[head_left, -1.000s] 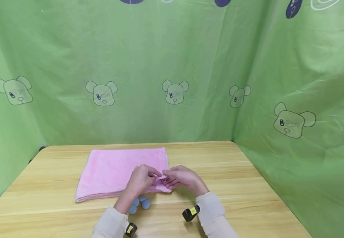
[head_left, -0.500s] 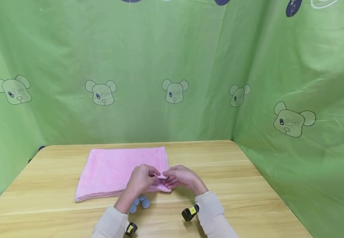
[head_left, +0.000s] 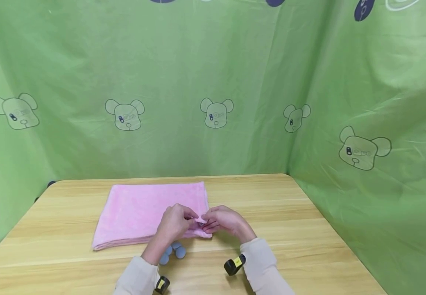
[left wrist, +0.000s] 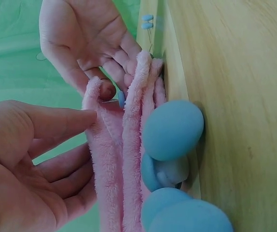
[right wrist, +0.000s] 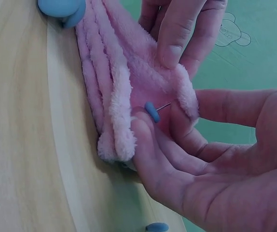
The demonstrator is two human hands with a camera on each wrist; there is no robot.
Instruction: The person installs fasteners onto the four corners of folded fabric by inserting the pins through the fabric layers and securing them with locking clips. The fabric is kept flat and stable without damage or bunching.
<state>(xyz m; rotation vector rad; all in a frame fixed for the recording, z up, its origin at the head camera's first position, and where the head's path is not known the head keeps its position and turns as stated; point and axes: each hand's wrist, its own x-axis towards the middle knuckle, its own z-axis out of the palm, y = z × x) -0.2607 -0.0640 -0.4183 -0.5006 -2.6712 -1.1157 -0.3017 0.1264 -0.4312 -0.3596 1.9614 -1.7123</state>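
A folded pink fleece blanket [head_left: 150, 205] lies on the wooden table. My left hand [head_left: 174, 223] pinches its raised top layer between thumb and fingers near the front right corner. From the right, my right hand [head_left: 227, 221] grips the same lifted edge, thumb outside and fingers inside the fold. Inside that fold sits a pin with a small blue flat head [right wrist: 152, 112]; its metal shaft points into the raised layer, the tip hidden. Beside the blanket, near my left wrist, several rounded blue caps [left wrist: 172, 130] rest on the table, partly hidden by my arm.
Low in the right wrist view, another small blue piece [right wrist: 157, 227] appears. A wooden table [head_left: 301, 246] spreads around the blanket. Green curtains [head_left: 176, 73] with bear outlines stand behind and at both sides.
Both hands stay almost in place at the blanket corner. My right fingers shift very slightly inside the fold; the blanket and blue caps have not moved.
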